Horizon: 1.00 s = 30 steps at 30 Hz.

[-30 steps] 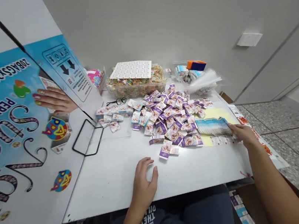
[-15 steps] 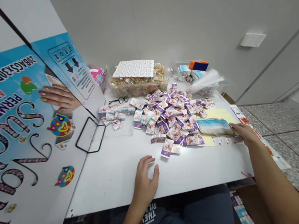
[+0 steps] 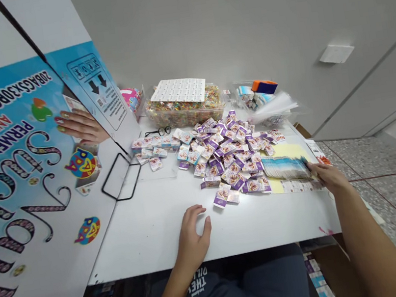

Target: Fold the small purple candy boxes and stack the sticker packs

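Note:
My left hand [image 3: 193, 236] rests above the white table [image 3: 141, 246] with its fingers apart and slightly curled, holding nothing. Just beyond it lies a heap of small purple-and-white printed boxes [image 3: 226, 149]. At the far right, my right hand [image 3: 326, 175] closes its fingers at the right end of a fanned row of flat blue-and-white cards [image 3: 284, 167]. The row lies on a yellow sheet [image 3: 293, 150] beside the heap. The fingertips are partly hidden, so how many cards they pinch cannot be made out.
A large printed carton [image 3: 37, 167] stands at the left. Behind the heap are a clear tub of colourful small packets [image 3: 185, 113] under a white sheet [image 3: 179, 90] and a second plastic tub [image 3: 249, 93]. Black-framed glasses [image 3: 160, 131] and a black wire frame [image 3: 122, 177] lie nearby.
My right hand has moved slightly to the right at the end of the card row, and the cards there are spread a little. My left hand has hardly moved.

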{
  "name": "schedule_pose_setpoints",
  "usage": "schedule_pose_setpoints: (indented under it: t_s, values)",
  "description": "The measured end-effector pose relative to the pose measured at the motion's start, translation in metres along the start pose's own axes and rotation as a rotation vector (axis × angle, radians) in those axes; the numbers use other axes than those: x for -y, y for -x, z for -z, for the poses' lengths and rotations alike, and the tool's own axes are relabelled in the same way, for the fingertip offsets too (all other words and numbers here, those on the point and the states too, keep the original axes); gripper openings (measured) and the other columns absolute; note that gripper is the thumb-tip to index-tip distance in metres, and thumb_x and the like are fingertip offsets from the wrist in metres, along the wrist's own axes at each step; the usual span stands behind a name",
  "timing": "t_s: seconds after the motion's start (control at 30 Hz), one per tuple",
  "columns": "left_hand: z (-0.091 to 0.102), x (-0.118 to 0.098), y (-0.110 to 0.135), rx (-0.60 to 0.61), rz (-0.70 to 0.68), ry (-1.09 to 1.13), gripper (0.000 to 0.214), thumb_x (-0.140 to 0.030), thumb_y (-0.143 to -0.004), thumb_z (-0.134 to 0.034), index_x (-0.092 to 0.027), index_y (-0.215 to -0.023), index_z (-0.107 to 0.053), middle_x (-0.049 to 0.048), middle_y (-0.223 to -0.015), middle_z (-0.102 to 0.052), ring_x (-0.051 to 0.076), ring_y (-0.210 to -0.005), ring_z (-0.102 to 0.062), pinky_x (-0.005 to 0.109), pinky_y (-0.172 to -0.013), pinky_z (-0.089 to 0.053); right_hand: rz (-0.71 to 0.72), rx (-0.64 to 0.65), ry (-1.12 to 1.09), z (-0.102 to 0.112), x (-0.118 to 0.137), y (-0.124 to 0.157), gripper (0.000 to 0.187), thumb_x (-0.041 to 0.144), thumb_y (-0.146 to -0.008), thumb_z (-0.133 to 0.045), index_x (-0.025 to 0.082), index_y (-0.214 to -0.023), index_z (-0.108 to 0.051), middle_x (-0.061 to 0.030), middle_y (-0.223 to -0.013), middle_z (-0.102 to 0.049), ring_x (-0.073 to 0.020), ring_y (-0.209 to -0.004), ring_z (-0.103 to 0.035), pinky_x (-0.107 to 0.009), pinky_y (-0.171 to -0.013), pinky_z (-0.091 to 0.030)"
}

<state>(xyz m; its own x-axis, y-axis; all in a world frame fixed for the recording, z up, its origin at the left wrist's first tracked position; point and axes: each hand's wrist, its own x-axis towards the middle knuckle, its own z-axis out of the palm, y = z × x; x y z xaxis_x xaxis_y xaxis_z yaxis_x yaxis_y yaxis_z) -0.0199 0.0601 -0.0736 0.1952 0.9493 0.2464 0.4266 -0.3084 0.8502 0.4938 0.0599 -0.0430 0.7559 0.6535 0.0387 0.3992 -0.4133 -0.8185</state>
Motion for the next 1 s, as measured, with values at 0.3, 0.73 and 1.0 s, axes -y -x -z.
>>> schedule_pose_setpoints:
  t_s: [0.3, 0.73, 1.0]
  values:
    - [0.004, -0.004, 0.003, -0.095, 0.001, 0.123, 0.018, -0.032, -0.097, -0.052, -0.021, -0.103, -0.065, 0.0104, -0.118, -0.063, 0.026, -0.116, -0.06, 0.044, -0.102, -0.048, 0.184, -0.589, 0.145, -0.006, 0.042, 0.051, 0.042, 0.045, -0.091, -0.041, 0.013, -0.081, -0.066, -0.0161, -0.083, -0.069, -0.0337, -0.096, -0.066, -0.049, -0.088, -0.052]
    - [-0.024, -0.08, 0.028, 0.357, 0.441, 1.209, 0.043, -0.053, -0.084, -0.074, -0.018, -0.108, -0.064, 0.0131, -0.108, -0.076, 0.028, -0.105, -0.071, 0.041, -0.1, -0.052, 1.169, 0.318, -0.142, -0.085, 0.122, 0.331, 0.052, 0.014, -0.084, -0.058, 0.019, -0.136, -0.056, -0.0164, -0.11, -0.072, -0.0338, -0.096, -0.069, -0.051, -0.076, -0.059]
    - [-0.023, -0.058, 0.038, 0.528, 0.789, 1.308, 0.042, -0.049, -0.083, -0.075, -0.012, -0.1, -0.068, 0.0087, -0.08, -0.074, 0.02, -0.062, -0.07, 0.03, -0.059, -0.053, 0.557, 0.844, -0.173, -0.069, 0.122, 0.318, 0.049, 0.025, -0.088, -0.065, 0.028, -0.135, -0.053, -0.0137, -0.155, -0.037, -0.0327, -0.132, -0.052, -0.043, -0.095, -0.057]
